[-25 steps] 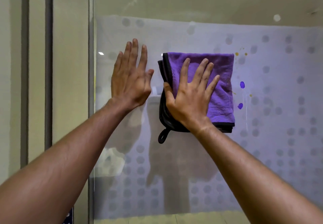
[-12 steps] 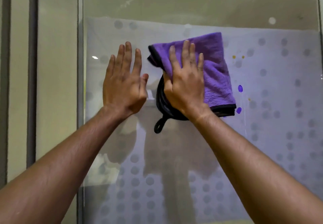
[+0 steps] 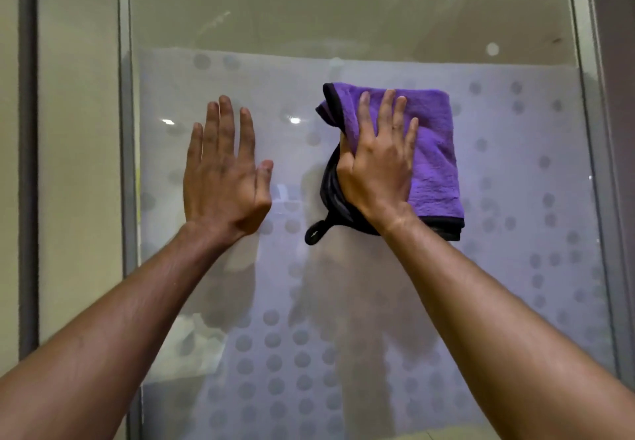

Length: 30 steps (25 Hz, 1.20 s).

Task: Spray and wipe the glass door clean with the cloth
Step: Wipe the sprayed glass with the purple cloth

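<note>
wiping stage underway, spray bottle not visible. right hand [image 3: 378,168] pressed flat, fingers straight, on folded purple microfibre cloth with black trim [image 3: 434,151] against frosted dotted glass door [image 3: 515,267]. left hand [image 3: 223,171] flat on glass, empty. lower pane likely left.

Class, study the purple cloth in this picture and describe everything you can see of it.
The purple cloth looks like soft, plush microfibre, folded into a rough square of several layers. It has black edging and a small black hanging loop at its lower left corner. It lies flat against the glass door, over the frosted dotted band. The right hand presses its left half with straight, spread fingers. The left hand does not touch it.
</note>
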Available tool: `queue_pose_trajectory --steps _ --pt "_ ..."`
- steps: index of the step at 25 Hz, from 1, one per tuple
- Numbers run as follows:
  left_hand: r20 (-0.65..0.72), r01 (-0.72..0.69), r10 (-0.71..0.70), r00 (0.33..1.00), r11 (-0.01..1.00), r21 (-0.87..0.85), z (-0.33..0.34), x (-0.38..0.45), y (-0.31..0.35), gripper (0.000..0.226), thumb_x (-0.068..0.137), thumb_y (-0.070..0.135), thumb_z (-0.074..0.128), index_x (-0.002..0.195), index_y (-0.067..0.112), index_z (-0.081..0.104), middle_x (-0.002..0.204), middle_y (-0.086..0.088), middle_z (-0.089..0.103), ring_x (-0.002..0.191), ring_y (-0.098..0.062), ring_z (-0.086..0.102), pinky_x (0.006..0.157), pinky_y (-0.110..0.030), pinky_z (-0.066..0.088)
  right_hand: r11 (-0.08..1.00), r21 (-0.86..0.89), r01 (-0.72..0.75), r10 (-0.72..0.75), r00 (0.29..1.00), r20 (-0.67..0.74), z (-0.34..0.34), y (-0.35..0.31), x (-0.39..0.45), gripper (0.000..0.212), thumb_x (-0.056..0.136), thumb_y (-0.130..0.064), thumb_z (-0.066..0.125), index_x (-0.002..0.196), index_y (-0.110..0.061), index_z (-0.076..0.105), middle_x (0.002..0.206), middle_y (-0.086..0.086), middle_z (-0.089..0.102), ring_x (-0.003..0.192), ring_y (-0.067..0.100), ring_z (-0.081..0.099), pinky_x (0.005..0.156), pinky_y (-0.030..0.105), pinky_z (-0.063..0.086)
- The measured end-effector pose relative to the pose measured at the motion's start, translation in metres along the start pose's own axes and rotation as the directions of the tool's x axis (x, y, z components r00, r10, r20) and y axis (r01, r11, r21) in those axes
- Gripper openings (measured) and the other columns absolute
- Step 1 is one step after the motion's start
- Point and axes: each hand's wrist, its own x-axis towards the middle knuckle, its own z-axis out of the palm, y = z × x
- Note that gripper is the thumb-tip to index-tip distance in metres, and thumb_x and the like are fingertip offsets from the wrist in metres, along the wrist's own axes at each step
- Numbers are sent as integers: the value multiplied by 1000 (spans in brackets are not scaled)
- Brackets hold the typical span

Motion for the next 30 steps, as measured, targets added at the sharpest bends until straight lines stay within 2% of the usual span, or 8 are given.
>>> queue_pose_trajectory --steps 5,10,15,17,21,26,28,30 --pt "-14 -2 1 1000 1000 -28 0 -1 1 77 90 47 25 154 8 4 162 -17 -4 150 -27 -6 122 -43 0 932 -32 360 -360 933 13 -6 27 -47 68 82 -30 46 149 -16 40 158 19 31 148 35 25 120 57 15" --pt "-12 -12 12 1000 1000 -16 2 -4 13 80 90 47 27 153 3 3 162 -19 -4 150 -28 -6 122 -44 -1 960 -135 245 -249 968 -18 -10 49 -13 63 87 -44 48 149 -34 38 160 21 24 149 41 16 117 66 5" --pt "-20 -22 21 1000 999 -30 0 -5 8 81 90 49 28 153 4 3 162 -19 -3 150 -28 -6 122 -44 0 992 -110 -63 61 998 -25 -5 56 13 71 85 -71 35 151 -46 24 163 20 13 147 50 5 115 68 0" --pt "-25 -25 24 999 999 -31 1 -5 10 81 90 49 28 153 4 3 162 -19 -3 150 -28 -6 122 -43 0 997 -47 -61 59 998 -31 -6 59 5 67 90 -63 37 152 -40 27 163 18 16 148 48 8 117 66 5" --pt "-28 -32 32 999 999 -31 2 -4 9 82 90 50 28 153 4 4 162 -19 -3 150 -28 -6 122 -45 1 990 -4 144 -144 989 20 -17 102 -45 65 90 -35 53 151 -24 35 161 18 21 147 47 14 118 62 11" --pt "-47 -25 24 999 999 -27 2 -5 11 81 90 49 28 153 3 6 161 -20 -1 150 -29 -4 122 -46 3 962 28 -271 271 962 -12 -20 118 -2 61 98 -41 40 154 -21 26 162 23 15 149 46 7 120 58 4" --pt "-51 -29 27 998 999 -22 3 -5 11 81 90 49 27 152 2 5 161 -21 -1 150 -30 -4 122 -46 4 949 113 -296 299 954 -17 -15 97 29 59 98 -36 42 153 -20 29 162 22 16 149 44 7 121 55 3" --pt "-54 -27 26 998 999 -21 4 -5 11 81 90 49 27 153 2 5 161 -20 -2 150 -30 -4 122 -46 4 969 170 -179 185 982 -22 -10 79 39 60 93 -28 46 151 -16 34 161 22 20 150 40 9 122 53 3"
